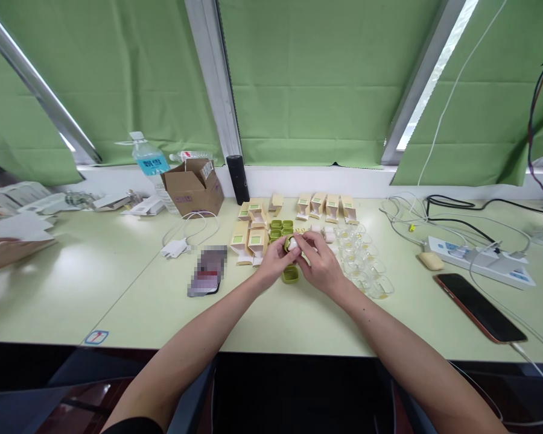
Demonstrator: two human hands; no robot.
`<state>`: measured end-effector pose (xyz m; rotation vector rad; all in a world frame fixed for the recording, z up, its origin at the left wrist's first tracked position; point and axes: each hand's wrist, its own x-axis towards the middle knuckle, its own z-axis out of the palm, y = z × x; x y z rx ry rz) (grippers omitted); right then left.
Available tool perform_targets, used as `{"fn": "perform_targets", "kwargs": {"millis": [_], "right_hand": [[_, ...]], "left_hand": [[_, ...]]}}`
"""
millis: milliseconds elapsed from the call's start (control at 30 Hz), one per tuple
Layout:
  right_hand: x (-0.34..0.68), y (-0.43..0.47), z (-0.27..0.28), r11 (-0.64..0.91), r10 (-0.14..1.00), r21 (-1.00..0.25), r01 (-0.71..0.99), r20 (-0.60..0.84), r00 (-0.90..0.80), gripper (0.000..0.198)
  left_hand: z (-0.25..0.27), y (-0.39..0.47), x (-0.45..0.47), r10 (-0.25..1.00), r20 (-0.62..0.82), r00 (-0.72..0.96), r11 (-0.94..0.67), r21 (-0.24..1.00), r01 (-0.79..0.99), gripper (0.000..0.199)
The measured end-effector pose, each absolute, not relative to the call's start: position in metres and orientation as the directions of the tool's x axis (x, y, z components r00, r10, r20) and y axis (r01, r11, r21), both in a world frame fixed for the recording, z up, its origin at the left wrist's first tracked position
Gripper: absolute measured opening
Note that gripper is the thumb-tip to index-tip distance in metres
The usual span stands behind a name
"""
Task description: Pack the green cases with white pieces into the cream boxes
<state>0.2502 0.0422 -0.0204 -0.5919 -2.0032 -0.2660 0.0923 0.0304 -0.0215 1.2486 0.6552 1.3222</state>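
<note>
Over the middle of the table, my left hand (273, 263) is closed around a small green cup (286, 245). A small white round piece (292, 243) sits at the cup's mouth, and the fingers of my right hand (322, 265) pinch at it; the fingertips partly hide both. Just below my hands a green square cup (290, 275) rests on the table. Several more green cups (281, 225) stand in rows behind them. To the right are several clear plastic covers (361, 260) and small pale pink-white pieces (329, 235). Open cream cartons (248, 236) stand left and behind.
A phone (208, 271) lies left and another phone (479, 306) right, near a power strip (477, 262) with cables. A brown cardboard box (194, 188), water bottle (151, 163) and black cylinder (238, 179) stand at the back. Another person's hand (13, 253) is at far left.
</note>
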Motion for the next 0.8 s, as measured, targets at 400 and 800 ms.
{"fn": "perform_targets", "kwargs": {"millis": [400, 800], "right_hand": [[0.2482, 0.0407, -0.0176, 0.848, 0.369, -0.159, 0.505, 0.861, -0.349, 0.048], [0.2487, 0.0419, -0.0214, 0.876, 0.291, -0.121, 0.467, 0.904, -0.312, 0.042]], "left_hand": [[-0.0169, 0.0312, 0.0862, 0.946, 0.216, 0.24, -0.031, 0.801, -0.598, 0.025], [-0.0197, 0.0307, 0.0893, 0.956, 0.17, 0.239, 0.02, 0.774, -0.633, 0.023]]}}
